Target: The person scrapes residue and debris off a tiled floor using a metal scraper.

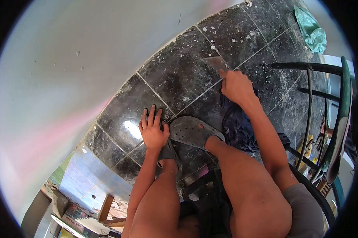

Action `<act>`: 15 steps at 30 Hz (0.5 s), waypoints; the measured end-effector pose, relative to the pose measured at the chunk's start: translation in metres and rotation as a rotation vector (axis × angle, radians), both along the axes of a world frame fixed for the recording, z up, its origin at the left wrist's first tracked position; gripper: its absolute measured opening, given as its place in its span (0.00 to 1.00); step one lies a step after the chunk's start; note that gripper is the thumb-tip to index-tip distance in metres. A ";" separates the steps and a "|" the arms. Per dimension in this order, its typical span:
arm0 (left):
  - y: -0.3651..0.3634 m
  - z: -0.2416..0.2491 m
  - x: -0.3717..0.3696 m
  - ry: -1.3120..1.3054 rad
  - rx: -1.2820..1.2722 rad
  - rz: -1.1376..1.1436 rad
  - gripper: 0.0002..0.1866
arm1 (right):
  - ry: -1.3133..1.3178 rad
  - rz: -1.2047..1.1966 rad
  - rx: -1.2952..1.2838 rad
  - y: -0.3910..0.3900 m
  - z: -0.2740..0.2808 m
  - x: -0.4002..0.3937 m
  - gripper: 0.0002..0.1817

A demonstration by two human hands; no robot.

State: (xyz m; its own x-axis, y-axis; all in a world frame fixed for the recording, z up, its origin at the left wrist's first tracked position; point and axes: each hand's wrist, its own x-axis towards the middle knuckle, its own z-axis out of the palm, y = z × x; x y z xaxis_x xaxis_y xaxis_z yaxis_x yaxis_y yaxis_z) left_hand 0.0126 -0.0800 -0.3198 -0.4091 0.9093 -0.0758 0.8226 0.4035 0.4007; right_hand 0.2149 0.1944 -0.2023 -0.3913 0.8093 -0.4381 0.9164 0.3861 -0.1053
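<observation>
- Wall (72, 75): pale, pinkish streaks, few small marks, runs along the left side of the floor.
- Floor (179, 77): dark glossy tiles, light grout lines, scuffed and dusty, bright reflection near my left hand.
- Chair (344, 105): green and black, off to my right, thin dark legs angled over the tiles.
- Dark cloth (240, 129): crumpled on the floor, between my right clog and my right forearm, partly under the arm.
- Right clog (192, 130): grey, holes on top, on my foot, flat on the tiles.
- Left clog (169, 152): dark, on my other foot, partly hidden by my left hand and leg.
- Green plastic bag (311, 32): wrinkled, at the far right edge of the floor, beyond the chair.
- Left hand (152, 129): open, fingers spread, palm down, holding nothing; over the tiles just beside the right clog. Can't tell how hard it presses.
- Right hand (237, 86): mostly closed, fingers curled, index reaching forward, gripping the flat scraper.
- Flat scraper (215, 62): thin blade, blurred, low at the tiles ahead of my right hand, near a grout line. Exact edge contact unclear.
- White specks (234, 40): scattered over the tiles, mostly beyond the scraper.
</observation>
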 end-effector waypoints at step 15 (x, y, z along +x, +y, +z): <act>-0.003 -0.001 0.000 0.005 -0.017 -0.018 0.29 | 0.019 -0.064 -0.052 -0.004 0.005 -0.002 0.16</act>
State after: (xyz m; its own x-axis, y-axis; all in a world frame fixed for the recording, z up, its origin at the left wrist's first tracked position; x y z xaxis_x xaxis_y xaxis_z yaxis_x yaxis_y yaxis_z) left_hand 0.0127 -0.0827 -0.3204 -0.3933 0.9151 -0.0892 0.8317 0.3955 0.3898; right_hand 0.2133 0.1899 -0.1976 -0.3484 0.8091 -0.4733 0.9366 0.3207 -0.1412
